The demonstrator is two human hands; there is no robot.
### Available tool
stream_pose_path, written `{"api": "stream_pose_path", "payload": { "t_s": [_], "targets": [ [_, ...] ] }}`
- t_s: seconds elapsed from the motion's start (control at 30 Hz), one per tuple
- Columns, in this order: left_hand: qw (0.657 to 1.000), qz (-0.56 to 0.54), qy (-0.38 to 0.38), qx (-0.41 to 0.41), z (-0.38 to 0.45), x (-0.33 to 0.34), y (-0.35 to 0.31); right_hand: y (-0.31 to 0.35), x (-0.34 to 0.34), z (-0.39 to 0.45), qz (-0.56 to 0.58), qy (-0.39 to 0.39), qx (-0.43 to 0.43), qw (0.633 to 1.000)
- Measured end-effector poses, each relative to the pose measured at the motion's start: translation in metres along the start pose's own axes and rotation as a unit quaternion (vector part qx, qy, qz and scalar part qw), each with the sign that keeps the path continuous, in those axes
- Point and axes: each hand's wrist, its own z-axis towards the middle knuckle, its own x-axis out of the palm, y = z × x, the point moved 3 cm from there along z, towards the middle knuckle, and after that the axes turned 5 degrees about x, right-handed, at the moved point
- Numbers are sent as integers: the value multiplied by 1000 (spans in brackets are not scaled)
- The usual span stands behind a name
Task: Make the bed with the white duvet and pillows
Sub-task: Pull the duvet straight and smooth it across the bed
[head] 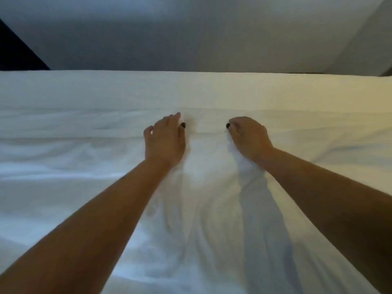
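The white duvet (84, 187) covers nearly the whole lower part of the view, wrinkled near me and smoother toward its far edge. My left hand (165, 141) and my right hand (249, 139) reach out side by side over the middle of the bed. Each one pinches a fold of the duvet between thumb and curled fingers, with a raised ridge of cloth bunched between them. Creases run from that ridge back toward me. A flatter band of white fabric (212, 90) lies beyond the hands up to the bed's far edge. No pillow is visible.
A grey wall (191, 35) rises straight behind the far edge of the bed. A dark area (14, 52) shows at the upper left corner. A paler wall face (373, 39) slants in at the upper right.
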Motion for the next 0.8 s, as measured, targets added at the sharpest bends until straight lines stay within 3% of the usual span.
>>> {"api": "stream_pose_path", "payload": {
  "t_s": [0.1, 0.2, 0.27, 0.3, 0.4, 0.53, 0.67, 0.8],
  "targets": [
    [991, 0, 131, -40, 38, -12, 51, 13, -2, 33, -70, 140, -3, 988],
    [966, 19, 256, -38, 39, -21, 82, 9, -6, 35, -147, 198, 21, 969],
    [951, 54, 300, -56, 37, -27, 102, 1, -9, 37, -159, 185, 25, 970],
    [955, 65, 286, -47, 41, -32, 107, -4, -13, 39, -136, 153, 30, 978],
    [988, 34, 149, -14, 70, -50, 106, -6, -28, 50, -35, 33, 46, 998],
    [992, 98, 76, 5, 102, -50, 96, -8, -22, 66, -69, -73, 71, 992],
    [991, 118, 40, -40, 98, -7, 97, -19, 14, 71, -172, -66, 96, 978],
    [984, 133, -43, -107, 91, 25, 84, -37, 50, 63, -145, -151, 45, 977]
  ]
}}
